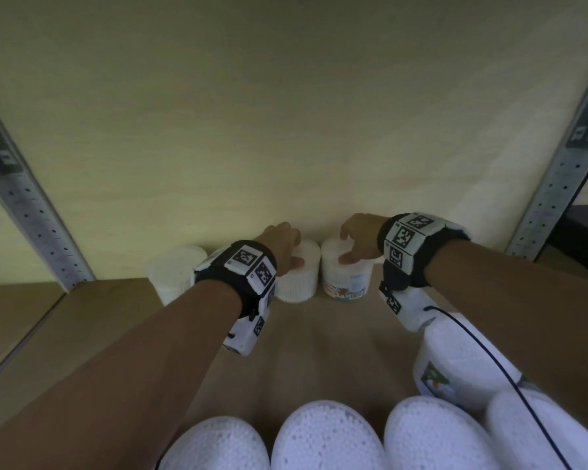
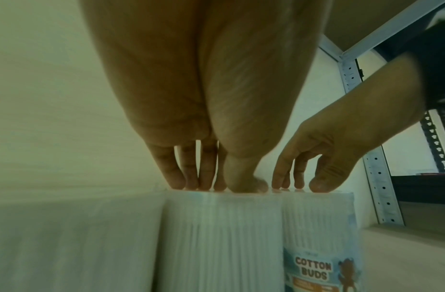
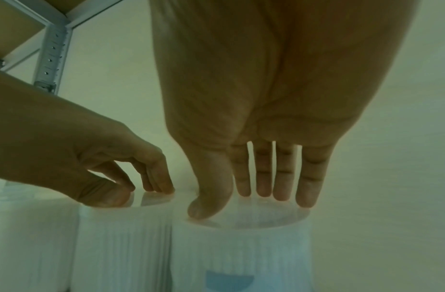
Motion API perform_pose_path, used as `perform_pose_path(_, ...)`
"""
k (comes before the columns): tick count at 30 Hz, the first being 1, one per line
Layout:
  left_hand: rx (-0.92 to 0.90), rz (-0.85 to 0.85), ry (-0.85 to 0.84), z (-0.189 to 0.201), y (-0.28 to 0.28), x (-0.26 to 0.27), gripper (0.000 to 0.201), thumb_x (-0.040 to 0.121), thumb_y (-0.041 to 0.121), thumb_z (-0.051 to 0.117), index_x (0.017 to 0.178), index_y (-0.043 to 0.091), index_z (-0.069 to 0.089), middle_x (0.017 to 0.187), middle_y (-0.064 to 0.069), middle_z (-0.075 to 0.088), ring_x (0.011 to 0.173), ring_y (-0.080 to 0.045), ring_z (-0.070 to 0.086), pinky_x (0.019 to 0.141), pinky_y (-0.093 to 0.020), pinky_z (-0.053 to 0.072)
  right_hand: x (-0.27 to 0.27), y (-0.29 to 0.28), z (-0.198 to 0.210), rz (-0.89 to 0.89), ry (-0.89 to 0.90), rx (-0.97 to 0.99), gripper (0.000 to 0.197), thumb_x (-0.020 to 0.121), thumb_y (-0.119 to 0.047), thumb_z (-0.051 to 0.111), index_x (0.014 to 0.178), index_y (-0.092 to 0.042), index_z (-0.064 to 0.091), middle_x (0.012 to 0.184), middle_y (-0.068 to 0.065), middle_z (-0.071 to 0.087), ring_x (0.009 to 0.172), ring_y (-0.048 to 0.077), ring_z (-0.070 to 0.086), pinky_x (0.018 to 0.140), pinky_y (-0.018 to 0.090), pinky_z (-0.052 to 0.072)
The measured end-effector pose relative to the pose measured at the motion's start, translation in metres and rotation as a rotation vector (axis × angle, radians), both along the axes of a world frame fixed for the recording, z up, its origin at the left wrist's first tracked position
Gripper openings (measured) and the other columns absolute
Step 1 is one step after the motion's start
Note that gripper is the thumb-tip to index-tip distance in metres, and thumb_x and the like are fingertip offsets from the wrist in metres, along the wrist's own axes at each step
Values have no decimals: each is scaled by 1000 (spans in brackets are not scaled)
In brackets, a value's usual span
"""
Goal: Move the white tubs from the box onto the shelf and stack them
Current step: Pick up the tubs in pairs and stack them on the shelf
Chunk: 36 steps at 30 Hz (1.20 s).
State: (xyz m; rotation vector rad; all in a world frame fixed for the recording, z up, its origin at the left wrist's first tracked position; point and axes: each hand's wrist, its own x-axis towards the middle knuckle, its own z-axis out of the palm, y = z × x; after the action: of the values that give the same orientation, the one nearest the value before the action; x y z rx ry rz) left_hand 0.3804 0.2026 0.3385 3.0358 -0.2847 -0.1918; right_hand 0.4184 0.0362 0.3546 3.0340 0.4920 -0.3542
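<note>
Three white tubs stand in a row at the back of the shelf [image 1: 319, 337]. My left hand [image 1: 286, 247] rests its fingertips and thumb on the lid of the middle tub [image 1: 299, 279], [image 2: 221, 237]. My right hand [image 1: 357, 242] does the same on the right tub [image 1: 345, 279], which carries a "COTTON BUDS" label [image 2: 313, 270]. In the right wrist view the right hand's fingers [image 3: 281, 187] are straight, tips down on the right tub's lid [image 3: 271, 219]. The left tub [image 1: 174, 276] stands untouched beside the middle one. Neither hand wraps round a tub.
Several more white tubs [image 1: 326, 435] crowd the near edge below my arms, and another labelled tub [image 1: 462, 357] sits under my right forearm. Perforated metal uprights [image 1: 41, 215], [image 1: 550, 188] flank the bay. A pale back wall [image 1: 286, 130] stands just behind the row.
</note>
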Motion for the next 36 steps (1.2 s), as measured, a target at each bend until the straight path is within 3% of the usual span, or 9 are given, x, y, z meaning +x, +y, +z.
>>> perform_pose_path(6, 2, -6, -6, 0, 0, 0, 50, 95, 32, 53, 136, 6, 42, 137, -14, 40, 126, -31, 42, 105, -37, 36, -3, -1, 8, 68, 44, -19, 60, 89, -19, 63, 144, -15, 39, 150, 6, 35, 135, 25, 40, 107, 32, 36)
perform_pose_path(11, -7, 0, 1, 0, 0, 1, 50, 95, 32, 53, 137, 6, 42, 138, -14, 39, 126, -31, 42, 105, -38, 36, -4, -2, 9, 92, 43, -5, 59, 87, -8, 63, 142, -19, 43, 149, 5, 36, 136, 25, 39, 108, 34, 38)
perform_pose_path(16, -16, 2, 4, -1, 1, 2, 50, 95, 31, 54, 136, 6, 41, 138, -14, 39, 126, -31, 42, 105, -38, 37, -3, -3, 7, 77, 43, 28, 57, 87, -8, 63, 140, -22, 47, 147, 6, 38, 130, 26, 46, 103, 33, 43)
perform_pose_path(22, -29, 4, -1, -2, 1, 2, 50, 95, 31, 53, 137, 7, 41, 138, -13, 39, 127, -31, 41, 106, -37, 35, -6, 0, 6, 68, 43, 46, 53, 89, -27, 63, 139, -21, 47, 143, 5, 45, 129, 25, 47, 104, 34, 39)
perform_pose_path(36, -56, 3, 13, -2, 2, 6, 50, 94, 27, 56, 139, 9, 42, 141, -11, 39, 130, -27, 42, 105, -33, 33, -10, -3, 11, 130, 46, -2, 54, 88, -19, 65, 138, -20, 46, 145, 5, 40, 129, 26, 45, 102, 33, 39)
